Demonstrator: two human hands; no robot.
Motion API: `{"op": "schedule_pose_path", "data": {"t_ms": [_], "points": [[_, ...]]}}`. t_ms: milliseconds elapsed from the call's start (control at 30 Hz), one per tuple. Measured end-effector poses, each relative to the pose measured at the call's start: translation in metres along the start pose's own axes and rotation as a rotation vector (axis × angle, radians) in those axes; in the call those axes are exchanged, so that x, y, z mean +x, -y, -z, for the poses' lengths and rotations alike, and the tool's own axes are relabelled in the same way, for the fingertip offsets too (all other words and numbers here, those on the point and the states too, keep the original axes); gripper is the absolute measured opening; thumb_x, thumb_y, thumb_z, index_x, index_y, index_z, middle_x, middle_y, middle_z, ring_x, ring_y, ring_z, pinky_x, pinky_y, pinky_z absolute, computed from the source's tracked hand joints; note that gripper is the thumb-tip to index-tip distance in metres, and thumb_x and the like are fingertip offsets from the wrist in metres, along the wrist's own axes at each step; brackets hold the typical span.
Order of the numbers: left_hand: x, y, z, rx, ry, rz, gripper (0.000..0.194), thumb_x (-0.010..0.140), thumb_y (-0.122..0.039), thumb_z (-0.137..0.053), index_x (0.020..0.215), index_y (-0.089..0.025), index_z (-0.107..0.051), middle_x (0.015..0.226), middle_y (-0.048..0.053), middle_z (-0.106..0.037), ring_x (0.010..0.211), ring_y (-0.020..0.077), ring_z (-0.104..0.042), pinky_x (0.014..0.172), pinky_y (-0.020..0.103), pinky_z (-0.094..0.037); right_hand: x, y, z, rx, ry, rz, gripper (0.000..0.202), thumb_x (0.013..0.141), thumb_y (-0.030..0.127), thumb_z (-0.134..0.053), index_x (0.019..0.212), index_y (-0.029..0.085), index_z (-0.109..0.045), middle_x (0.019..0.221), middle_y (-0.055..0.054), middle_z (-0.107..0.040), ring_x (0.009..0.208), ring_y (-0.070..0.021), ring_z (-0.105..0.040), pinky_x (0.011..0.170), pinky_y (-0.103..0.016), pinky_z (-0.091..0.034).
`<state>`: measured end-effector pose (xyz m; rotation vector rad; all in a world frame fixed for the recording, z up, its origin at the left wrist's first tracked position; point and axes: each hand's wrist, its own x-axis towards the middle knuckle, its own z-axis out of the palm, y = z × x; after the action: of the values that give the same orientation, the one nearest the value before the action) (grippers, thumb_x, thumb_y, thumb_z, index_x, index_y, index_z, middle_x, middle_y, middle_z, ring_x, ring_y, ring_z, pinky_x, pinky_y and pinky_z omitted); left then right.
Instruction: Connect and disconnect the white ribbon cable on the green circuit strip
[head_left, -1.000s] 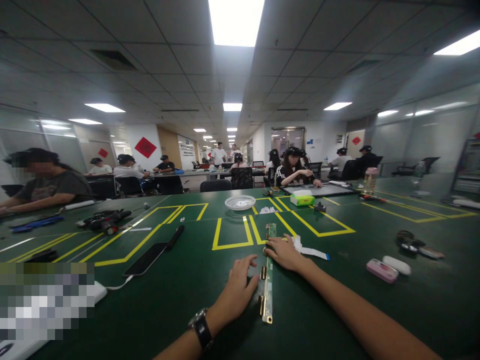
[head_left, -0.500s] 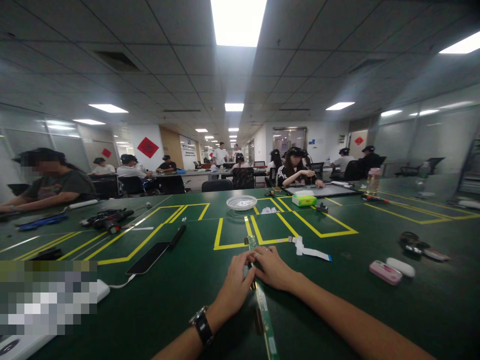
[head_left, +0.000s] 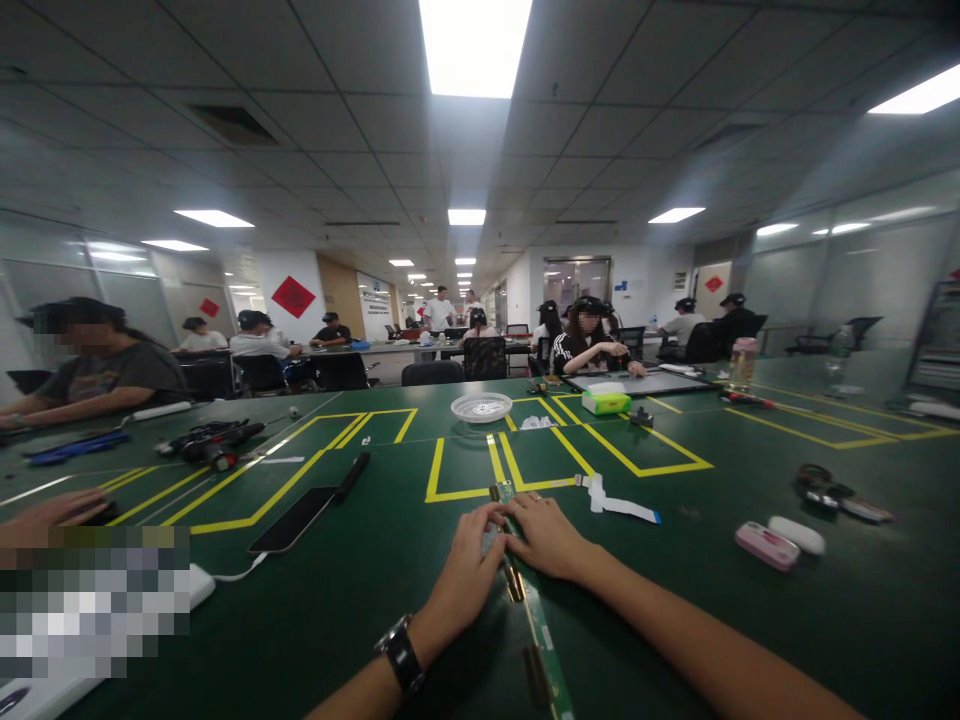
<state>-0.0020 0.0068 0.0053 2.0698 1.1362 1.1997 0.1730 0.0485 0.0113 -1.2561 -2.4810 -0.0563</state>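
A long, narrow green circuit board [head_left: 546, 640] runs from beneath my fingers toward the bottom edge of the view. Brownish-gold flex tabs [head_left: 514, 583] stick out along its left side. My left hand [head_left: 471, 560], with a watch on the wrist, is closed on the board near its far end. From the other side my right hand [head_left: 551, 538], wearing a ring, grips the same stretch, and the two hands' fingertips meet. What lies right under the fingertips is hidden. Beyond my right hand lies a white flat ribbon cable [head_left: 619, 505] with a blue end.
To the left lie a phone [head_left: 294, 518] on a charging cable and a white power strip [head_left: 199, 592]. Another person's hand [head_left: 56, 510] rests at the left edge. A white basket [head_left: 481, 406] and a tissue pack [head_left: 606, 400] stand farther back; a pink case [head_left: 766, 546] lies right.
The board has slid toward me under my fingers, its near end shifting right. My hands stay nearly in place. Another person's hand has come in at the left edge.
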Motion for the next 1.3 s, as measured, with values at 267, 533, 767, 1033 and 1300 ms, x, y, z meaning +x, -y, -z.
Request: {"op": "schedule_pose_path", "data": {"t_ms": [267, 533, 767, 1033, 1300], "points": [[0.002, 0.007, -0.002, -0.014, -0.016, 0.059, 0.036, 0.088, -0.029, -0.046, 0.123, -0.021, -0.049, 0.112, 0.007, -0.056, 0.105, 0.0217, -0.051, 0.093, 0.036, -0.039, -0.001, -0.002, -0.003, 0.004, -0.018, 0.0, 0.029, 0.087, 0.041, -0.051, 0.108, 0.022, -0.059, 0.108, -0.009, -0.055, 0.105, -0.0255, -0.048, 0.085, -0.039, -0.037], [0.005, 0.011, -0.002, -0.193, 0.035, 0.238, 0.04, 0.089, -0.032, -0.046, 0.125, -0.015, -0.042, 0.112, 0.009, -0.056, 0.098, 0.0178, -0.056, 0.089, 0.031, -0.043, 0.002, 0.0, 0.002, 0.13, -0.12, 0.019, 0.02, 0.084, 0.03, -0.057, 0.1, 0.019, -0.058, 0.103, -0.007, -0.058, 0.101, -0.022, -0.052, 0.086, -0.035, -0.038], [0.009, 0.013, -0.003, -0.465, 0.05, 0.442, 0.05, 0.089, -0.039, -0.05, 0.131, -0.013, -0.04, 0.086, 0.003, -0.06, 0.067, 0.011, -0.055, 0.06, 0.022, -0.042, 0.001, 0.015, 0.011, 0.23, -0.198, 0.149, 0.016, 0.088, 0.029, -0.051, 0.1, 0.019, -0.058, 0.101, -0.007, -0.059, 0.1, -0.0208, -0.052, 0.087, -0.035, -0.039], [0.013, 0.015, -0.005, -0.898, -0.089, 0.514, 0.031, 0.087, -0.024, -0.057, 0.116, -0.013, -0.051, 0.085, 0.005, -0.064, 0.061, 0.0093, -0.059, 0.049, 0.016, -0.043, -0.003, 0.021, 0.022, 0.232, -0.229, 0.261, 0.037, 0.09, 0.024, -0.047, 0.126, 0.021, -0.046, 0.123, -0.009, -0.052, 0.114, -0.0202, -0.046, 0.097, -0.036, -0.036], [0.015, 0.014, -0.001, -0.893, -0.163, 0.583, 0.037, 0.086, -0.016, -0.053, 0.122, -0.015, -0.043, 0.079, 0.006, -0.066, 0.061, 0.0156, -0.065, 0.054, 0.026, -0.053, 0.005, -0.008, 0.049, -0.035, -0.151, -0.16, 0.018, 0.082, 0.018, -0.051, 0.096, 0.015, -0.062, 0.102, -0.012, -0.061, 0.101, -0.025, -0.054, 0.085, -0.038, -0.041]]}}
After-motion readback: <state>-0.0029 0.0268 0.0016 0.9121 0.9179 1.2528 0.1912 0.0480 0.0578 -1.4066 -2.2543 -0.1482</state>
